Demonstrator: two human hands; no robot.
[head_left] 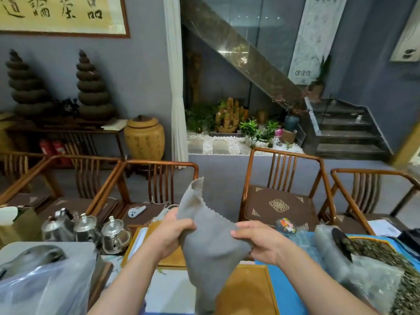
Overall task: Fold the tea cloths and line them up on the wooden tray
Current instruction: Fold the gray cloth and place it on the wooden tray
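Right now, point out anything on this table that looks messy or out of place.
Loose tea leaves lie heaped in the open on the blue mat at the right. The grey tea cloth is bunched between the left hand and right hand, not yet folded.

The table (172, 289) is covered at right by a blue mat (293, 292). On it are placed a wooden tray (250, 289), three silver teapots (88, 230) at left, a clear plastic bag (45, 285), and loose tea leaves (386, 264) at right.
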